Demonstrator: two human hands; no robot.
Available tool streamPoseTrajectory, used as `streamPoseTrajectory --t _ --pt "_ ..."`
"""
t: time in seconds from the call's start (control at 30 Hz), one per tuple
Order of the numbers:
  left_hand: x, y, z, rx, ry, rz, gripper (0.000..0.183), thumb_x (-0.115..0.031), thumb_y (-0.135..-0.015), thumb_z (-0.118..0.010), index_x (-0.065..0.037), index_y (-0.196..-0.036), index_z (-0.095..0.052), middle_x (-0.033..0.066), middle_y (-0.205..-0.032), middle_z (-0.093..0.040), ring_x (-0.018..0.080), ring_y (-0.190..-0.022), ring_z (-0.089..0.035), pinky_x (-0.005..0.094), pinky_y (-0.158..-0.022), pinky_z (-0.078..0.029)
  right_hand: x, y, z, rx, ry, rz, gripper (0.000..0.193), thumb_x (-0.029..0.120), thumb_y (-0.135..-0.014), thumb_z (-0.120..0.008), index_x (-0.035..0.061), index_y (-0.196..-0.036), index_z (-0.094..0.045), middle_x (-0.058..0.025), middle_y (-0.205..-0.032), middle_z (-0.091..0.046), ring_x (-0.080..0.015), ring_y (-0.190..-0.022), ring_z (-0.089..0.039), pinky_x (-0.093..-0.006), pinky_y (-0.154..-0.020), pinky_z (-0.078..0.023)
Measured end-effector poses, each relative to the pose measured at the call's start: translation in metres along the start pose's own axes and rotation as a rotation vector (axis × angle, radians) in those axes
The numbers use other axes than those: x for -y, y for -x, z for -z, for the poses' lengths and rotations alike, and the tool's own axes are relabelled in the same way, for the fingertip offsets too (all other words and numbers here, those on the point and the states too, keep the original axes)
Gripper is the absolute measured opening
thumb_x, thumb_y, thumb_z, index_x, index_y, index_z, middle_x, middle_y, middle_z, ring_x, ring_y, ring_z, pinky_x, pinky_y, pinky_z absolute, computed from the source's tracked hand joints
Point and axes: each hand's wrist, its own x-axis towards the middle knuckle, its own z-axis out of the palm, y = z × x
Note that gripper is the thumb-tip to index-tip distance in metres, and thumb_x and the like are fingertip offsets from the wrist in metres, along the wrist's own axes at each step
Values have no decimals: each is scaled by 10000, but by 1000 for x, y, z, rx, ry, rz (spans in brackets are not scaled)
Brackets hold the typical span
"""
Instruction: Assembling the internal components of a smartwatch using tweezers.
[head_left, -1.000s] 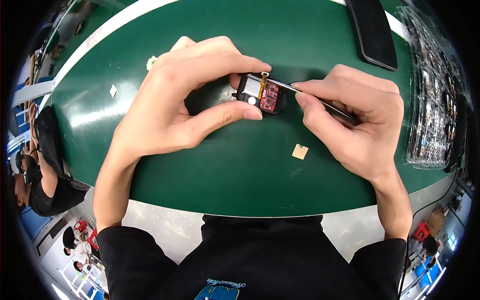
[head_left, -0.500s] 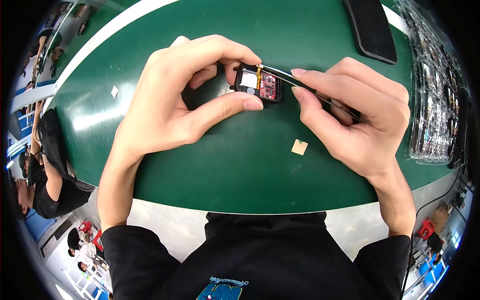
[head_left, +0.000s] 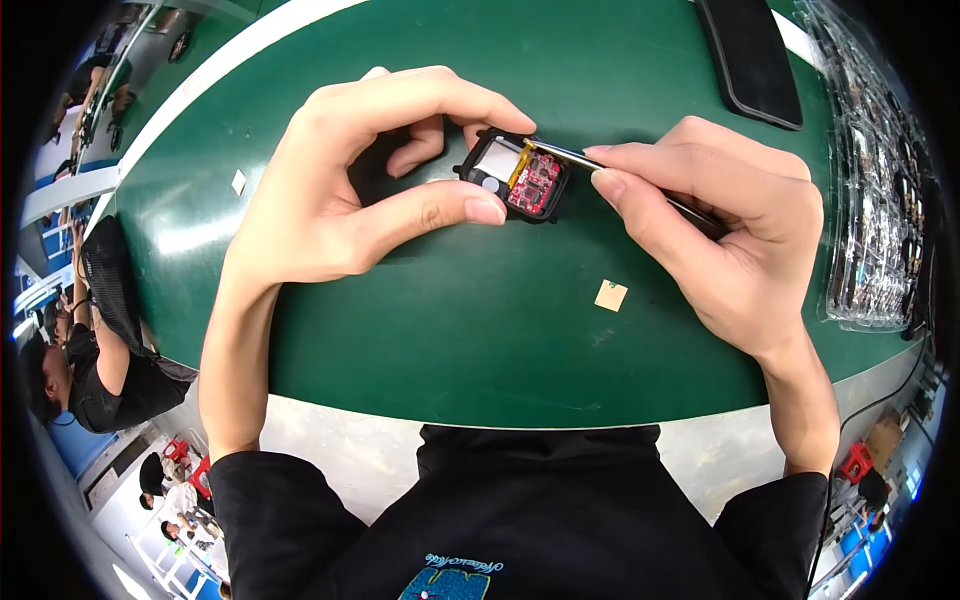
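My left hand (head_left: 350, 180) grips a small black watch-like case (head_left: 515, 175) between thumb and fingers. The case lies open, showing a red circuit board (head_left: 536, 185), a silver-white block and a yellow flex strip (head_left: 521, 166). In my right hand (head_left: 730, 200) are thin metal tweezers (head_left: 566, 153), pinched by thumb and index finger. Their tips touch or nearly touch the case's upper edge near the yellow strip; exactly what they meet is too small to tell. Below the case, a small beige square (head_left: 611, 295) lies on the green table (head_left: 450, 350).
A black phone-like slab (head_left: 750, 65) lies at the far right. Stacked clear plastic trays (head_left: 875, 190) with parts line the right edge. A small white diamond-shaped piece (head_left: 238, 182) sits on the left. Beyond the table's left side is another person (head_left: 95, 370).
The case has turned clockwise in my left hand, its right end dipping lower. The tweezers' prongs, apart before, now appear closer together, with their tips still at the upper edge.
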Motion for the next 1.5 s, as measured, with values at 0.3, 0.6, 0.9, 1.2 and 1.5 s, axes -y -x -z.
streamPoseTrajectory --t 0.3,0.6,0.9,1.2,1.5 --pt "1 -3 4 63 -54 -47 585 -229 -746 -947 5 -1262 -801 16 -828 -578 147 -735 -426 341 -785 -351 1 0 3 50 -52 -59 152 -34 -893 -843 -30 -1043 -866 -31 -676 -627 -82 -576 -500 -286 -531 -305" --pt "-1 -3 0 23 -176 -99 554 -224 -731 -942 -41 -1237 -810 32 -954 -715 156 -722 -428 330 -751 -350 3 -2 3 73 -14 -71 145 -19 -890 -847 -19 -1034 -866 -34 -667 -623 -90 -563 -503 -293 -528 -312" --pt "2 -4 -1 26 -304 -240 514 -295 -770 -932 -46 -1205 -817 43 -951 -753 172 -720 -511 326 -695 -362 0 1 1 51 -53 -91 160 -17 -879 -844 -3 -1035 -873 -36 -666 -638 -88 -561 -516 -287 -523 -317" --pt "0 -6 -1 38 -302 -228 521 -302 -763 -937 -47 -1201 -819 41 -940 -747 171 -705 -489 333 -695 -352 1 3 0 42 -66 -79 159 -49 -861 -821 -9 -1009 -864 -39 -660 -638 -90 -554 -528 -287 -519 -326" --pt "-4 -5 0 54 -278 -154 572 -295 -744 -949 -52 -1240 -799 27 -898 -701 159 -687 -439 336 -708 -338 3 2 5 52 -88 -78 148 -63 -868 -808 -15 -1001 -853 -33 -656 -616 -78 -539 -486 -285 -515 -310"
